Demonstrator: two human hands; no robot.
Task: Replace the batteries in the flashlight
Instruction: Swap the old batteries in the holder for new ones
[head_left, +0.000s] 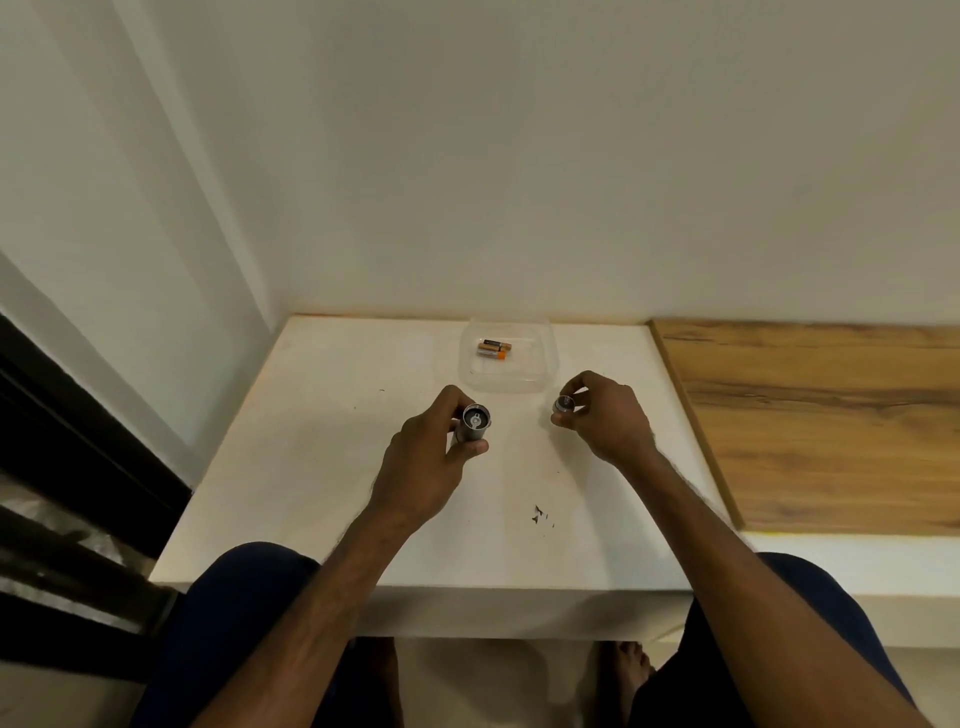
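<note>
Above the smooth white counter (322, 467), the left hand (421, 467) is curled around a grey metal cylindrical flashlight body (474, 427), its open round end turned up toward the camera. The right hand (605, 421), well apart from it, pinches a small round metal end cap (563, 404) between fingertips and thumb. Behind both, a clear plastic square tray (540, 374) rests on the counter with two small orange-and-black cylindrical batteries (493, 348) lying side by side in it.
</note>
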